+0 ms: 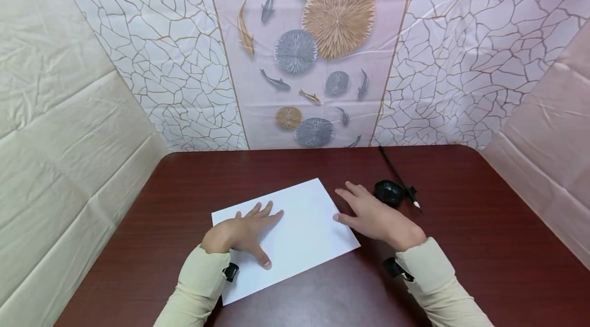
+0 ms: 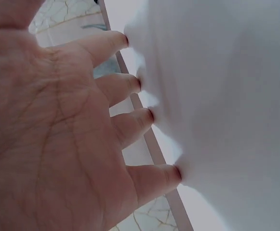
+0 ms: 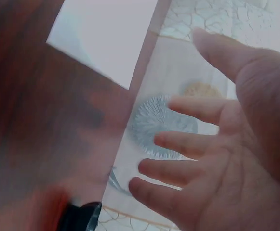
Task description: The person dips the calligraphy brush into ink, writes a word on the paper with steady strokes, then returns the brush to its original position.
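Observation:
A blank white sheet of paper (image 1: 304, 224) lies at a slant on the dark red table. My left hand (image 1: 249, 232) is spread over its left part; in the left wrist view the fingertips (image 2: 174, 174) touch the paper (image 2: 236, 120). Beside the sheet's right edge is my right hand (image 1: 375, 214), its fingers extended and holding nothing. In the right wrist view a gap shows between that hand (image 3: 202, 159) and the paper's corner (image 3: 106, 43).
Just beyond my right hand sits a black, rounded inkstone-like object (image 1: 388, 192). A black writing brush (image 1: 395, 170) with a white tip leans beside it on a small dark rest (image 1: 411, 191). Patterned cloth (image 1: 318, 86) hangs behind the table (image 1: 193, 178).

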`<state>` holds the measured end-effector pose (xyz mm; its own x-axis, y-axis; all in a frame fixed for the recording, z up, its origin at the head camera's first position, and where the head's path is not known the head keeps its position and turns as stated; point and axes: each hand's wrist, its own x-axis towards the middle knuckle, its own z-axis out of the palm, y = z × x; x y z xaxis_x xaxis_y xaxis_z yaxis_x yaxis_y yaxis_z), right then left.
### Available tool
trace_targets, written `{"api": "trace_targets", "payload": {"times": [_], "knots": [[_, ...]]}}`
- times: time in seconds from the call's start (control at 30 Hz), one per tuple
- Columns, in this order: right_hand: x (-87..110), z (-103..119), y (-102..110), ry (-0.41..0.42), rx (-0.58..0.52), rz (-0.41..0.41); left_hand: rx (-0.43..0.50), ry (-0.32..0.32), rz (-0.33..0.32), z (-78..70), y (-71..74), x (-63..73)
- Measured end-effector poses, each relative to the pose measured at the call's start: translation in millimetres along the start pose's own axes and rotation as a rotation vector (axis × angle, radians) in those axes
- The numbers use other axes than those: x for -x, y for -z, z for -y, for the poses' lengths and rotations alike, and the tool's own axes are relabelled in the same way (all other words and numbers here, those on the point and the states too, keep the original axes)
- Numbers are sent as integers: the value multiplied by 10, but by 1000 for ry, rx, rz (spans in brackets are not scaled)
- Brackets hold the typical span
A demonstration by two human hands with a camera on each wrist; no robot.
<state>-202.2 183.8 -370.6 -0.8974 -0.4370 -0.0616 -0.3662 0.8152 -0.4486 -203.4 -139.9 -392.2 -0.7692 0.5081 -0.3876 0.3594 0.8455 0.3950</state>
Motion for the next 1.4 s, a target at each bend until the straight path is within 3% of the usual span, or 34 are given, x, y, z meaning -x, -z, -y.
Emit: {"api": "trace_targets", "payload": {"times": [0.33, 0.83, 1.03, 1.4], "knots": [[2, 148, -175, -49, 32, 136, 18, -66, 21, -163, -66, -67], [36, 267, -296, -57, 102, 211, -9, -184, 28, -287, -146, -178], [28, 283, -354, -73, 143, 269, -26, -143, 12, -284, -172, -154], [73, 288, -346, -121, 132, 279, -4, -33, -28, -300, -91, -47]]}}
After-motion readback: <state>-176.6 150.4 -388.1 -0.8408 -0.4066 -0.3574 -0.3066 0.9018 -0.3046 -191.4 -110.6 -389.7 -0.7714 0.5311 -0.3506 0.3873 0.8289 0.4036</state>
